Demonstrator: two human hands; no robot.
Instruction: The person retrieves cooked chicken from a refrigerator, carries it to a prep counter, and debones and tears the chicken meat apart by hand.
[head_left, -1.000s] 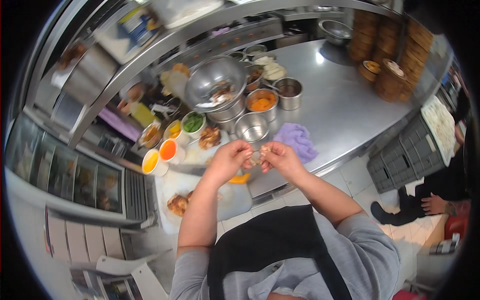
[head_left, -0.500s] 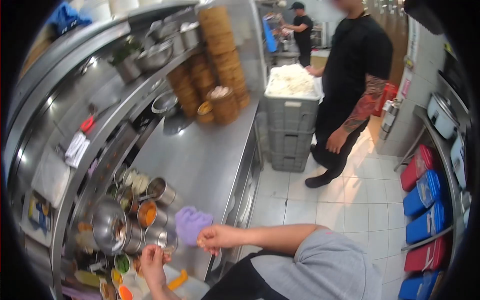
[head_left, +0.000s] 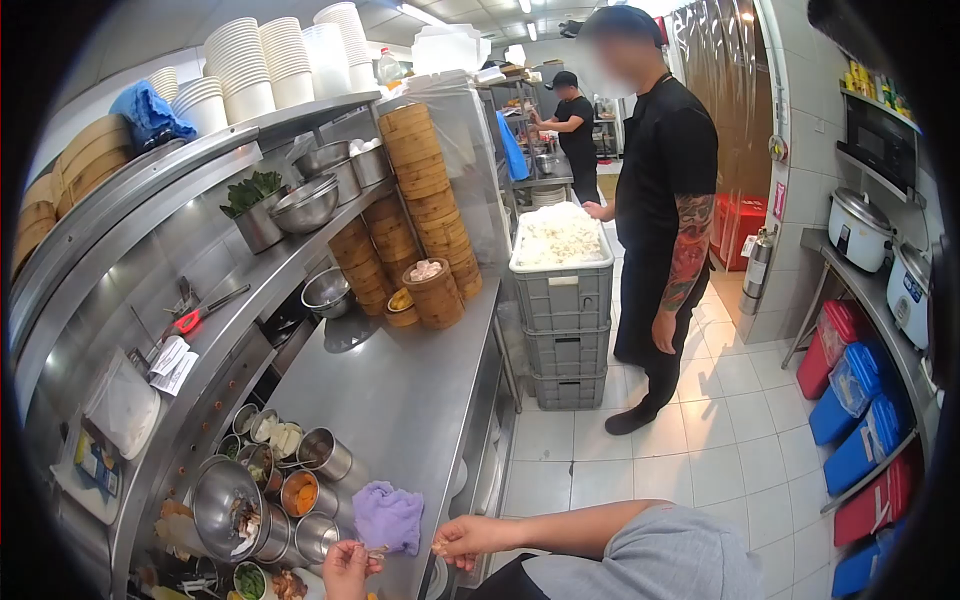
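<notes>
The left hand (head_left: 350,567) pinches a thin, brownish sliver (head_left: 377,550) between thumb and fingertips, at the lower edge of the view, near six o'clock. The right hand (head_left: 466,540), at three o'clock from it and well apart, has its fingers curled in around a small light-brown scrap (head_left: 440,546) at their tips; both bits are too small to identify. A crumpled purple cloth (head_left: 388,512) lies on the steel table (head_left: 400,400) at one o'clock from the left hand. At eleven o'clock stand a bare-walled steel cup (head_left: 316,537) and a steel pot with orange contents (head_left: 300,493); at ten, a wide metal bowl (head_left: 218,490) with dark and white pieces inside; at nine, a tub of chopped greens (head_left: 249,580) beside browned pieces (head_left: 289,584). Farther off, between twelve and one, bamboo steamers (head_left: 436,296) are stacked. From the right hand, at one o'clock, a person in black (head_left: 650,180) stands beside stacked grey crates (head_left: 566,338); at two, red and blue bins (head_left: 850,440) line a shelf.
</notes>
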